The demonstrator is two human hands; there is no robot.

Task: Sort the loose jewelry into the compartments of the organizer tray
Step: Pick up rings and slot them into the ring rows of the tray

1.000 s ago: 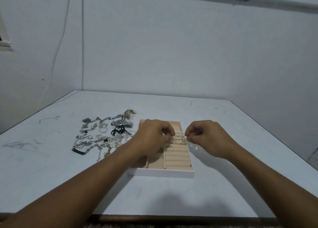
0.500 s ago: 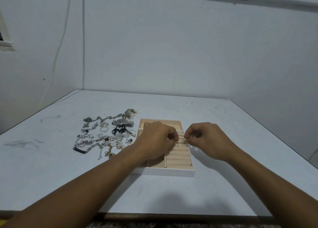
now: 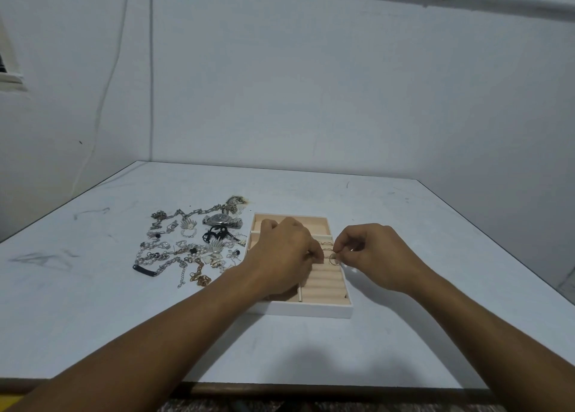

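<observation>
A small gold ring [image 3: 333,258] was pinched between the thumb and fingertips of the right hand [image 3: 373,256], just above the padded ring rolls [image 3: 326,284] in the right part of the organizer tray [image 3: 298,310]. The left hand [image 3: 283,256] lay over the tray, fingers curled toward the ring; whether it gripped anything could not be told. The loose jewelry [image 3: 174,256], including a watch [image 3: 221,219], lay left of the tray on the table [image 3: 124,318].

From 8 to 11 o'clock of the organizer tray [image 3: 300,310], the loose jewelry pile [image 3: 174,256] and a wristwatch [image 3: 219,219] crowd the table [image 3: 404,333]. The left hand [image 3: 284,256] covers the tray's left compartments. The right hand [image 3: 378,256], pinching a ring [image 3: 333,259], overhangs the 3 o'clock rim. There is bare tabletop to pass over at 12, 4 and 6 o'clock.
</observation>
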